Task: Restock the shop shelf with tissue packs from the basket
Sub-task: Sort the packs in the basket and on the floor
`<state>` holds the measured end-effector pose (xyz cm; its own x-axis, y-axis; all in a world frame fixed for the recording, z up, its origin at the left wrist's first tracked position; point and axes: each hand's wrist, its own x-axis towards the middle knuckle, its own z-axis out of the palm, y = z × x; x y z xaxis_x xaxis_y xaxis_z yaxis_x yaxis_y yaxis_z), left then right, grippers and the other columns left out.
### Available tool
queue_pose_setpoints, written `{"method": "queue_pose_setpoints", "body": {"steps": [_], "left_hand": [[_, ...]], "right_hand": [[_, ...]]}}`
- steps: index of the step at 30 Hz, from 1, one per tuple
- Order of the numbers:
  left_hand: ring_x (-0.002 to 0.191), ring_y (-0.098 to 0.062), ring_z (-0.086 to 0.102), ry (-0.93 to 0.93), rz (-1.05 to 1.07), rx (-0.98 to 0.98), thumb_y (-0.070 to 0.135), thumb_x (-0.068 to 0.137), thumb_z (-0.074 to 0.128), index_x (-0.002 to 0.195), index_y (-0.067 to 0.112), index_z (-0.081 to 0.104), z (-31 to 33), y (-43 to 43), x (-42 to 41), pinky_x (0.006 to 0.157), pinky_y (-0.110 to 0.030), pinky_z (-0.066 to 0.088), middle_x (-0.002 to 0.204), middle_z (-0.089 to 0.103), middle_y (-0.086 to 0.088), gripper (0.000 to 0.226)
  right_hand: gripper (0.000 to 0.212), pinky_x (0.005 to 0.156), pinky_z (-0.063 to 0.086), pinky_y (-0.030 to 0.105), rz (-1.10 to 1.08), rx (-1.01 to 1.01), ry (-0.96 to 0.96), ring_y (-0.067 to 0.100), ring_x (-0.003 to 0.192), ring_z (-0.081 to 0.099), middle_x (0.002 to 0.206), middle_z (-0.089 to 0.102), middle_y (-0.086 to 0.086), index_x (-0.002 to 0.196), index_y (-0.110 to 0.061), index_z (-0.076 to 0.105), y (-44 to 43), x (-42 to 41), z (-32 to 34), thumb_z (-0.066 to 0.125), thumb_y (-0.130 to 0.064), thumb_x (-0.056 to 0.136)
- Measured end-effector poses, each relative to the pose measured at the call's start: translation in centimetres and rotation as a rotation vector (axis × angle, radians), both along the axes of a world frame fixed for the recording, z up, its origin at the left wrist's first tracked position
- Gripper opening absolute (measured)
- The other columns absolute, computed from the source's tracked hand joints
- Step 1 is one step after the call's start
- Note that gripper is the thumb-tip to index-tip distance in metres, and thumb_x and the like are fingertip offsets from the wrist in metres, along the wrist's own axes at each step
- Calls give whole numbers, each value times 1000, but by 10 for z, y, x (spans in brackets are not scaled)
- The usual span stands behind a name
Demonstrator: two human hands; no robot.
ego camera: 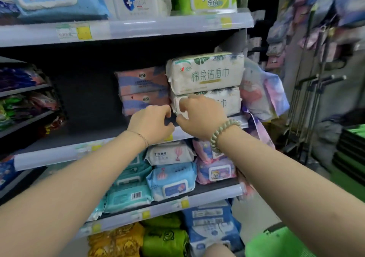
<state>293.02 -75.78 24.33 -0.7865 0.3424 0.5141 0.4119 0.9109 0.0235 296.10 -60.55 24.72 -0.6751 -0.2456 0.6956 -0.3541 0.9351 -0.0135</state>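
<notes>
Two white tissue packs with green lettering lie stacked on the middle shelf (65, 141): the upper pack (205, 72) and the lower pack (227, 100). My right hand (199, 116) grips the lower pack's left end, thumb under it and fingers curled over its front. My left hand (152, 124) is just left of it with fingers curled at the gap between the white packs and two pink-and-blue packs (142, 88); whether it holds anything I cannot tell. A green basket (274, 243) shows at the bottom right.
The middle shelf's left half is dark and bare. Wipes packs fill the top shelf (138, 27) and the shelves below (167, 177). Pink and purple packs (260, 94) bulge off the shelf's right end. A rack of hanging goods (316, 29) stands to the right.
</notes>
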Motion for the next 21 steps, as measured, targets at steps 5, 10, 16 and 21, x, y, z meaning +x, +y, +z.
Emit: {"method": "queue_pose_setpoints", "body": {"steps": [5, 10, 16, 21], "left_hand": [[101, -26, 59, -61, -118, -39, 37, 83, 58, 110, 25, 56, -30, 58, 23, 77, -33, 45, 107, 62, 2, 29], [94, -28, 59, -86, -294, -82, 35, 83, 55, 104, 22, 54, -65, 112, 39, 72, -35, 48, 98, 62, -1, 25], [93, -27, 59, -97, -423, -69, 35, 83, 53, 91, 24, 47, -107, 172, 49, 68, -34, 44, 92, 58, 1, 15], [91, -26, 59, -198, -485, -65, 34, 85, 51, 90, 27, 41, -151, 212, 56, 65, -32, 37, 87, 53, 5, 13]], "right_hand": [[27, 66, 37, 32, -125, 11, -34, 27, 95, 56, 101, 59, 6, 100, -12, 60, 60, 32, -23, 50, -33, 86], [26, 64, 32, 32, -251, 46, -49, 30, 92, 55, 95, 59, 7, 96, -12, 61, 114, 62, -55, 50, -33, 85], [30, 70, 34, 34, -345, 76, -108, 30, 94, 55, 97, 59, 7, 101, -13, 61, 157, 84, -98, 48, -36, 87], [29, 63, 36, 34, -402, 74, -150, 34, 78, 57, 83, 60, 10, 90, -10, 62, 188, 97, -137, 49, -34, 81]]}}
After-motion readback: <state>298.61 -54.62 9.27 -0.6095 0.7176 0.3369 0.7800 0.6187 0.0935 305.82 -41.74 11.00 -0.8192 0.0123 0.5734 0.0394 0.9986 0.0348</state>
